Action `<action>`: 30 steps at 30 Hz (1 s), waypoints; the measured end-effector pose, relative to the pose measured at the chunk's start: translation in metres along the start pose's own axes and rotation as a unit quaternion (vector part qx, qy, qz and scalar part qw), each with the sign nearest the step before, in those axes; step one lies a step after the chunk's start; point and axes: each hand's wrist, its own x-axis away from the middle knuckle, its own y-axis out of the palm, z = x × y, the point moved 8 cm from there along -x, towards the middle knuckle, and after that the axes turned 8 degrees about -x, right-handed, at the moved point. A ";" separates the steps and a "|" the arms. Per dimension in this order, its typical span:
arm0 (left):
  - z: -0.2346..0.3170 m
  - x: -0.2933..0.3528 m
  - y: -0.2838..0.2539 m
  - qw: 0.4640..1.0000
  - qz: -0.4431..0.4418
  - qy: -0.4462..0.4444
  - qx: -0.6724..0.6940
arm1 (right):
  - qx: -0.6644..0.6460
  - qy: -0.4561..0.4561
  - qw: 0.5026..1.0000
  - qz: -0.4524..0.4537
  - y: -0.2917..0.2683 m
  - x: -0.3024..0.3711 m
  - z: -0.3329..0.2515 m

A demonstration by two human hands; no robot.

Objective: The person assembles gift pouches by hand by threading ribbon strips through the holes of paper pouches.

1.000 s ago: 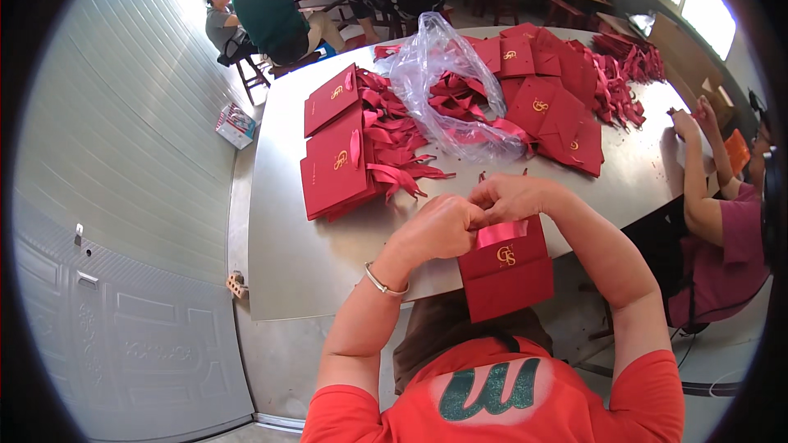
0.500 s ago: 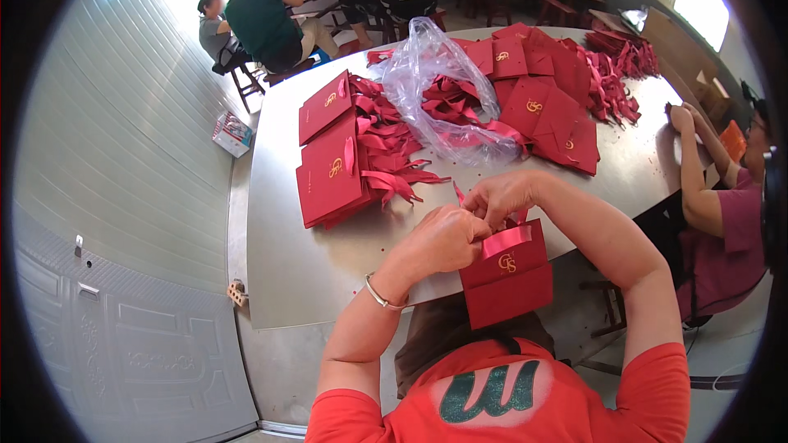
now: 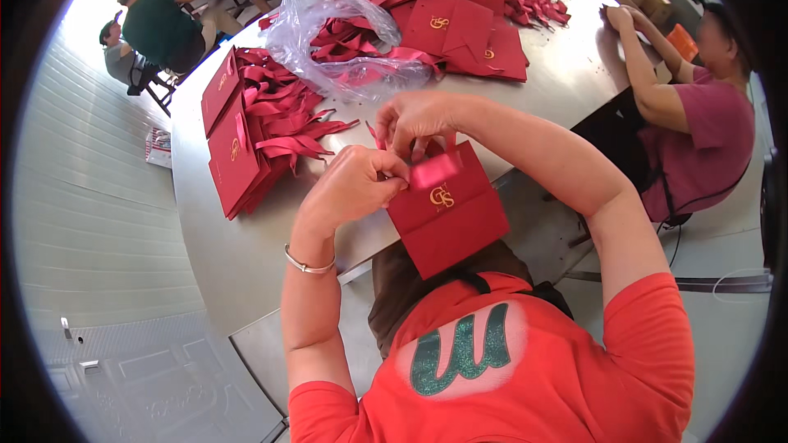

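A red paper gift bag [image 3: 451, 230] with a gold emblem hangs tilted over the near table edge, in front of my body. Its pink-red ribbon handle [image 3: 435, 171] is smeared by motion. My left hand [image 3: 355, 184], a bracelet on its wrist, is closed at the bag's upper left corner, pinching the ribbon by thumb and forefinger. Just above the bag's mouth, my right hand [image 3: 423, 121] is closed with bent fingers on the ribbon; its fingertips are partly hidden.
Red bags [image 3: 234, 156] with trailing ribbons lie stacked on the metal table [image 3: 213, 271] at left. A clear plastic bag [image 3: 295, 29] holds ribbons in the middle. More bags [image 3: 460, 25] are piled behind. A co-worker [image 3: 698, 131] sits at right; others sit farther back.
The view has shifted, so the table scene sits farther left and higher. My hands stay at the bag's top and are slightly farther apart. The ribbon handle has become blurred.
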 end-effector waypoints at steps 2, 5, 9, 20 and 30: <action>-0.001 0.001 0.006 0.999 -0.021 -0.002 0.027 | 0.010 -0.026 0.999 0.044 -0.005 0.003 -0.001; -0.009 0.002 0.006 0.992 -0.009 -0.017 0.126 | 0.043 -0.130 0.987 0.086 -0.012 -0.006 0.002; -0.003 0.002 0.011 0.994 -0.051 -0.014 0.093 | 0.138 -0.300 0.916 0.228 -0.031 -0.003 -0.012; -0.008 0.005 0.012 0.991 -0.100 -0.068 0.058 | 0.086 -0.340 0.884 0.310 -0.066 -0.007 -0.022; -0.009 0.011 -0.014 0.993 -0.042 -0.108 0.037 | 0.035 -0.366 0.890 0.270 -0.054 -0.006 -0.019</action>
